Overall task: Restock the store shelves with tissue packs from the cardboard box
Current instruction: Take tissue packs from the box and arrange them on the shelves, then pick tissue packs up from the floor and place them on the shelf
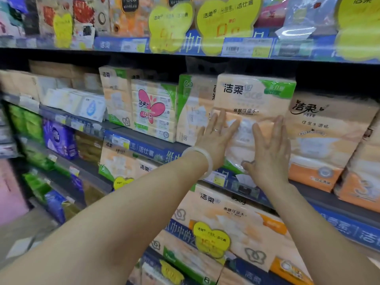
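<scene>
Store shelves (131, 135) of tissue packs (255, 103)

Pale bangle (202, 159), ring (216, 130), bare forearms

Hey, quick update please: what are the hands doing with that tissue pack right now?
Left hand and right hand both flat, fingers straight, pressing the tissue pack. Pack upright on the shelf, between neighbouring packs. Nothing blocking.

Tissue pack (255, 103) w/ glossy, crinkly plastic wrap. Bracelet (202, 159) smooth, pale, polished-looking. Price cards (224, 19) at shelf's front edge: shiny yellow plastic.
</scene>
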